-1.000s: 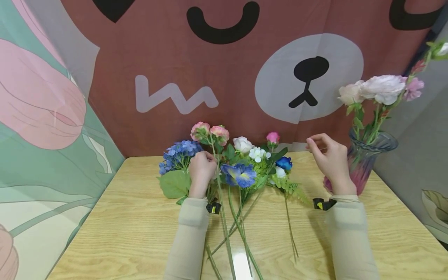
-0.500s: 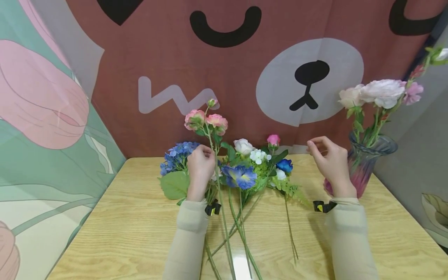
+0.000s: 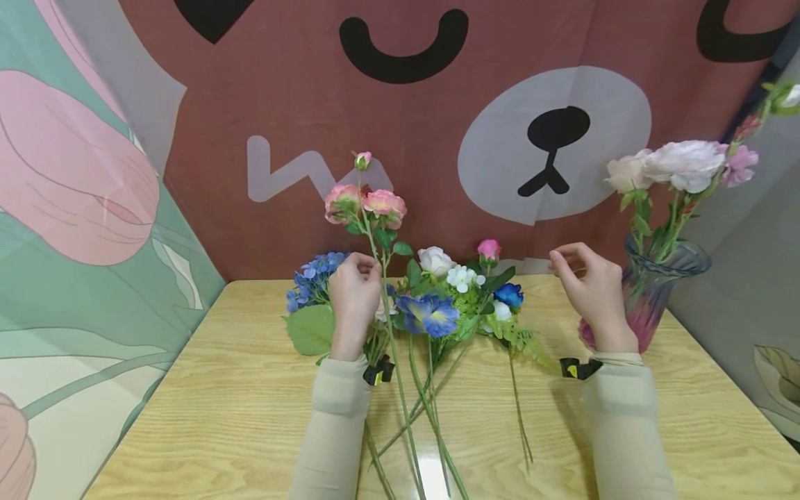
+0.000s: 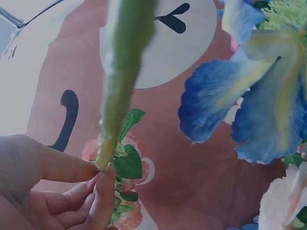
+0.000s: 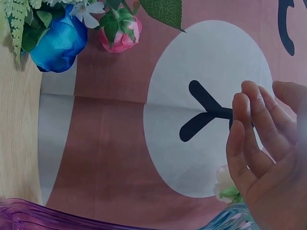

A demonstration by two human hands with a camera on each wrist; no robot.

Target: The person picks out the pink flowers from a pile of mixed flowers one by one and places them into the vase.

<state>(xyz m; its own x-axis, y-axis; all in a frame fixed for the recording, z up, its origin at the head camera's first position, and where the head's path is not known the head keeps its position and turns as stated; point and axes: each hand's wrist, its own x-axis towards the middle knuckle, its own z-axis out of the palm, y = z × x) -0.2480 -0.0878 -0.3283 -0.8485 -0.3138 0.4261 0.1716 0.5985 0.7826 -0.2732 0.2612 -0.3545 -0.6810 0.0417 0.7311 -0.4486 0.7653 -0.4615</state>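
Between thumb and fingers, my left hand [image 3: 356, 295] pinches the green stem of a pink flower spray [image 3: 383, 206] with two blooms and a small bud on top. The left wrist view shows the pinch up close, with the stem [image 4: 117, 81] running toward the camera and pink blooms behind the fingers. My right hand [image 3: 590, 292] is held in the air just left of the glass vase [image 3: 669, 278], fingers loosely bent and nothing in them. In the right wrist view the same hand [image 5: 268, 143] has its fingers relaxed.
On the wooden table [image 3: 250, 417] lie a blue hydrangea [image 3: 319, 274], a blue iris [image 3: 431, 314], a white rose [image 3: 435, 260], a pink bud [image 3: 489, 249] and a blue rose [image 3: 508, 295], stems toward me. The vase holds pale flowers [image 3: 684, 165]. A bear-print cloth [image 3: 425, 139] hangs behind.
My left hand has lifted the pink flower spray upward and slightly left, so its top bud now shows against the cloth. The right hand stays almost still.
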